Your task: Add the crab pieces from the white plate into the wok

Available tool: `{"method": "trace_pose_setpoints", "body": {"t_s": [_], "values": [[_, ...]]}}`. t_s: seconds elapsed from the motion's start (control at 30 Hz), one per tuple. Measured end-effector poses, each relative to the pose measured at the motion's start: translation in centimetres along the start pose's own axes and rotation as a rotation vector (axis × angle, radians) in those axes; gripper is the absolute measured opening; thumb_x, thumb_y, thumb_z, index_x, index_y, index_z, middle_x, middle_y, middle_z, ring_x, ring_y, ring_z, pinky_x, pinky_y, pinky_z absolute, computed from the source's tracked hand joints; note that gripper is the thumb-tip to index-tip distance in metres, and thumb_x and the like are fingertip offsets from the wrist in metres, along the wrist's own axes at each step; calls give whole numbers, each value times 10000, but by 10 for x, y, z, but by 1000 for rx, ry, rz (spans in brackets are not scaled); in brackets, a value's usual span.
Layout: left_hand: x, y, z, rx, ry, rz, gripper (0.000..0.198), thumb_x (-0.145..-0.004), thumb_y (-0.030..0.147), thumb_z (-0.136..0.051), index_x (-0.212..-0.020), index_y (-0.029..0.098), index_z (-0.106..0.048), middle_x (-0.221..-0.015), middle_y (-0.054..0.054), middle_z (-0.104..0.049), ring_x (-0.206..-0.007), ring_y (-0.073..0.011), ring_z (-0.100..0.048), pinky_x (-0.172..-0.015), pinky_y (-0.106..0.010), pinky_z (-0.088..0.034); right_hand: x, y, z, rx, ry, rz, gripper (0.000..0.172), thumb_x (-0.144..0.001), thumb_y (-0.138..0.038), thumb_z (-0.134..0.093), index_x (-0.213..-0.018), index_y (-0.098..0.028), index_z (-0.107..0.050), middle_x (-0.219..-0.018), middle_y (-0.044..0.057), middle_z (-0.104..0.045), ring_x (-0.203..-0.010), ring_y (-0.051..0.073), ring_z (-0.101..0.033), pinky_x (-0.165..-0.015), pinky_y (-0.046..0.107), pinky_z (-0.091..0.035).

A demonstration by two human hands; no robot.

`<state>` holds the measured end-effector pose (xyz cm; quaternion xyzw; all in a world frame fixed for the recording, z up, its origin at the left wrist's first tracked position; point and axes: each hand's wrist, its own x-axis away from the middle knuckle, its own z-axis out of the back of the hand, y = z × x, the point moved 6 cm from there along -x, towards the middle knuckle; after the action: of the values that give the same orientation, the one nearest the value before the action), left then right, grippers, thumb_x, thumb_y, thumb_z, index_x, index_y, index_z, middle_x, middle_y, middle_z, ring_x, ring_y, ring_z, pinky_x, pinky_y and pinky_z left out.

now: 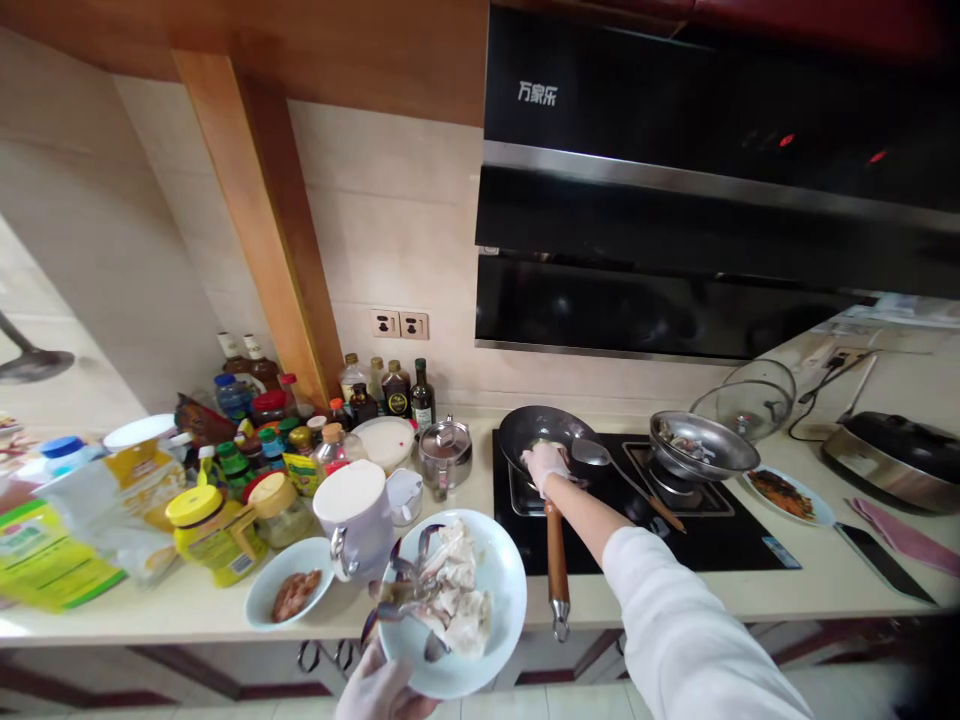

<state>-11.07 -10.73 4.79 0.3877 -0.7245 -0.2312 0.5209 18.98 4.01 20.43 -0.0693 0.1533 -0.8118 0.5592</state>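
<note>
My left hand [381,686], in a thin glove, is shut under the rim of a white plate [502,610] near the bottom of the view. On the plate lie pale cooked pieces of meat [457,590] and dark crab-like shell pieces [401,600]. My gloved right hand [545,465] reaches into a black wok [536,428], pinching a pale piece of food [537,450] above it. The wok's wooden handle [556,560] points toward me. A metal ladle [591,452] rests against the wok's rim.
A steel wok [705,445] stands on the right burner of the black stove [720,550], below a range hood [675,170]. Glass lids, a plate of food, an electric pan, and a knife lie right. Several bottles, jars, and bags crowd the counter's left side.
</note>
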Motion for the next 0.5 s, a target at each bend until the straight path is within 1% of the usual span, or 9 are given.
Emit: {"method": "trace_pose_setpoints", "body": {"t_s": [0.07,0.13,0.17,0.23,0.27,0.3,0.33,0.4,0.5], "values": [[7,5,6,-25,-7,-5,641,-478,380,-870,-1024,305,-544,-865,-31,-751,-802,-271,-701,-718,-362,-536,12,-11,18,-29,29,49,253,-960,-375,-561,-1029,-155,-664,-995,56,-694,-855,166,-668,-786,355,-550],[16,14,3,-67,-20,-22,597,-513,337,-845,-1031,279,-554,-859,-39,-749,-785,-252,-700,-696,-339,-533,32,-13,53,-66,98,96,295,-991,-354,-479,-968,-165,-705,-961,66,-727,-888,177,-680,-830,334,-523],[19,19,-1,-81,-30,-30,571,-532,320,-828,-1031,259,-558,-856,-48,-748,-776,-245,-701,-681,-327,-531,46,-11,74,-81,152,120,332,-1001,-343,-433,-986,-179,-721,-1003,72,-737,-951,185,-676,-871,321,-502],[26,27,-12,-91,-59,-42,530,-563,291,-795,-1033,225,-559,-860,-65,-749,-763,-238,-705,-650,-309,-529,85,0,117,-103,276,150,356,-994,-358,-418,-1144,-202,-701,-1177,72,-709,-1125,209,-624,-979,329,-450],[29,31,-18,-91,-79,-48,512,-579,281,-778,-1036,214,-558,-860,-68,-750,-759,-235,-708,-638,-303,-528,111,7,136,-112,357,177,368,-986,-373,-428,-1199,-214,-683,-1229,65,-690,-1169,217,-602,-1020,343,-428],[31,34,-25,-91,-105,-53,497,-592,269,-762,-1041,209,-557,-856,-64,-750,-752,-228,-709,-630,-296,-528,142,14,155,-127,499,240,362,-969,-385,-455,-1163,-213,-708,-1180,67,-712,-1120,233,-631,-1008,363,-447],[33,36,-33,-92,-135,-57,486,-603,255,-748,-1047,207,-554,-847,-54,-748,-742,-218,-708,-626,-289,-529,172,22,165,-139,585,290,351,-961,-395,-471,-1144,-226,-717,-1158,60,-720,-1086,237,-649,-995,373,-466],[35,38,-48,-100,-196,-55,474,-613,236,-725,-1052,206,-548,-823,-37,-742,-713,-197,-700,-616,-281,-532,229,41,167,-134,689,327,312,-960,-386,-487,-1131,-262,-717,-1121,45,-729,-1023,231,-675,-958,378,-503],[39,36,-70,-123,-263,-29,490,-586,223,-708,-1048,185,-548,-799,-40,-735,-672,-188,-685,-581,-278,-532,288,66,138,-97,703,348,244,-939,-358,-549,-1115,-285,-702,-1008,34,-743,-898,214,-702,-864,359,-551]]}}
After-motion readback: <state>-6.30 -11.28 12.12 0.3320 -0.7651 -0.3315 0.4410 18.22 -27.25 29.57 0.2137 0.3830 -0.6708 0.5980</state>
